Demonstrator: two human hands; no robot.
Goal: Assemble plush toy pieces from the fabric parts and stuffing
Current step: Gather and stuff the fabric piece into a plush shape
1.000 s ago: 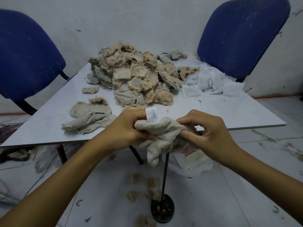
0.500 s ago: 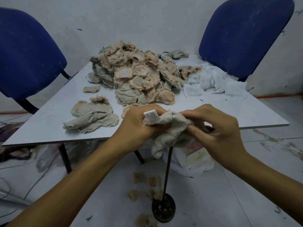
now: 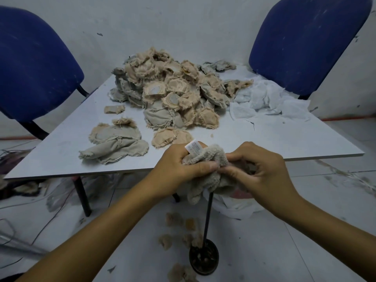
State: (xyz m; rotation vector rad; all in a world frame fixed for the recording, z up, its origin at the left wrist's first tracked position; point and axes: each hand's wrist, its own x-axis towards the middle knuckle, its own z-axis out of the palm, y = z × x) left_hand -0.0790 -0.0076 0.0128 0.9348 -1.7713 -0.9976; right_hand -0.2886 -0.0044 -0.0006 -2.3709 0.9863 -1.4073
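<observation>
A fuzzy beige plush piece (image 3: 207,180) with a white label (image 3: 194,147) hangs in front of the table's near edge. My left hand (image 3: 175,169) grips its left side, thumb pressed across the fabric. My right hand (image 3: 262,171) pinches its right side, fingers curled into the fabric. A large heap of tan and grey fabric parts (image 3: 173,92) lies at the back of the white table (image 3: 284,139). Two flat grey pieces (image 3: 116,143) and a tan one (image 3: 168,137) lie nearer. White fabric (image 3: 268,100) is piled at the back right.
Two blue chairs (image 3: 34,64) (image 3: 309,41) stand behind the table against the wall. Under my hands a black rod on a round base (image 3: 204,259) stands on the floor, with fluff tufts (image 3: 175,231) around it and a white bag (image 3: 238,206) beside it. Cables lie at the left.
Both hands have lifted the plush piece slightly toward the table edge and bunched it tighter. My right fingers have shifted along the fabric.
</observation>
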